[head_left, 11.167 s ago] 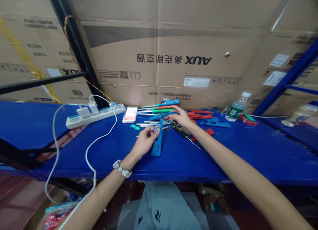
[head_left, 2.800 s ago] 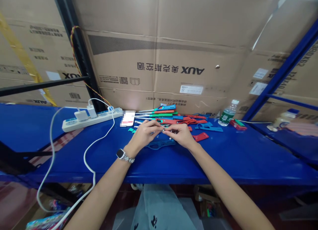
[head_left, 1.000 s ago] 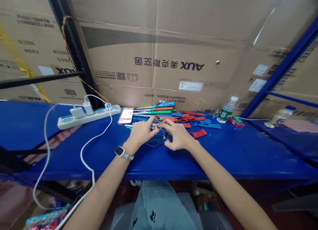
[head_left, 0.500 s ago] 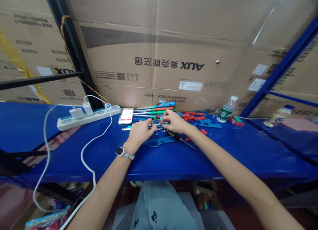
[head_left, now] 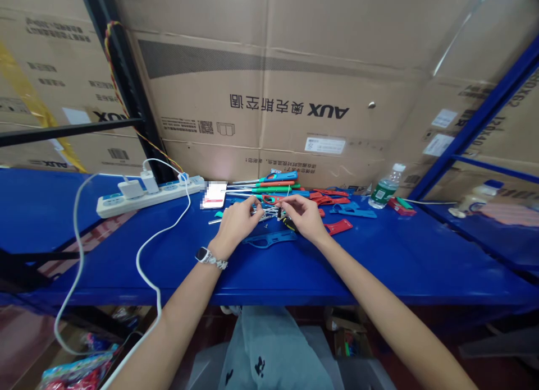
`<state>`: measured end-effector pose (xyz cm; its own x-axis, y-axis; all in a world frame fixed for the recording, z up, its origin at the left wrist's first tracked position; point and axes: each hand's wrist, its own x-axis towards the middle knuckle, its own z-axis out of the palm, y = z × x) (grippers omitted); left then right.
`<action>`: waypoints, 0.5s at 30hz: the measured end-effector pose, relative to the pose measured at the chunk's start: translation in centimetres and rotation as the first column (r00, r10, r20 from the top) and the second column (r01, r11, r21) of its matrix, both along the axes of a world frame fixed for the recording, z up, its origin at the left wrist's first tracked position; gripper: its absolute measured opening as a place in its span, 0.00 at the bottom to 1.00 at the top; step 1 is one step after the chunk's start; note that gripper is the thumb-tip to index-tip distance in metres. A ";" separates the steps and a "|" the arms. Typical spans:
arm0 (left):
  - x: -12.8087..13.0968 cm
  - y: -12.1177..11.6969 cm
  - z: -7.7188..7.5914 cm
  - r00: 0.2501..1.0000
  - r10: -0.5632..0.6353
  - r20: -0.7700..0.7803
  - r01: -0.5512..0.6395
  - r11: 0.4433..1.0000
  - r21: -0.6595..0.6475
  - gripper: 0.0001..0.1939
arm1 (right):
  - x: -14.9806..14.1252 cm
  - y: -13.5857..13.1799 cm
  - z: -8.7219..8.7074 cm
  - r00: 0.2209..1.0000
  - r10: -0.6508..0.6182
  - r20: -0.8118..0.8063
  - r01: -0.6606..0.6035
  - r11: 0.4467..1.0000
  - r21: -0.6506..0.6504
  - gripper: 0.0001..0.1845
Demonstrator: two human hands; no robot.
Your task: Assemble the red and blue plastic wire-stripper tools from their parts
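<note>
My left hand [head_left: 240,219] is closed in a pinch over small metal and wire parts [head_left: 269,211]; what sits between its fingertips is too small to make out. To its right, my right hand [head_left: 306,216] also pinches at those parts, its held thing too small to name. A black-and-yellow screwdriver handle [head_left: 288,224] shows partly beside the right fingers. Nearer to me lies a blue plastic handle shell [head_left: 270,239]. Behind my hands, several long-neck lighters [head_left: 280,183] with blue, orange and green handles lie in a pile.
Red handle shells [head_left: 330,197] and a blue one [head_left: 352,210] lie right of my hands. A water bottle [head_left: 385,188] stands further right. A phone [head_left: 215,195] and a power strip [head_left: 168,195] with white cables are on the left. Cardboard [head_left: 261,70] rises behind the blue table [head_left: 295,280].
My right hand has moved slightly right and turned, now covering most of the screwdriver and uncovering more of a red shell. My left hand stays nearly in place.
</note>
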<state>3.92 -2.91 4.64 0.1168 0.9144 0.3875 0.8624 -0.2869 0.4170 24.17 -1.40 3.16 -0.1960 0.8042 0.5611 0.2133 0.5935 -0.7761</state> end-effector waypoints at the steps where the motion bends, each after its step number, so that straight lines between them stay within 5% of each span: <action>1: 0.0 0.0 0.0 1.000 -0.016 0.026 0.016 1.000 -0.008 0.11 | -0.3 0.0 -0.2 0.999 -0.014 -0.047 0.013 1.000 -0.006 0.10; 7: -0.2 0.2 -0.3 0.985 -0.121 0.124 0.123 0.992 -0.010 0.16 | -1.0 -0.3 -0.6 0.993 0.007 -0.120 -0.009 1.000 -0.015 0.22; 15: -0.4 0.3 -0.7 0.945 -0.236 0.227 0.235 0.971 0.034 0.20 | -0.3 -1.0 -0.5 1.000 -0.009 0.028 0.007 0.998 0.070 0.11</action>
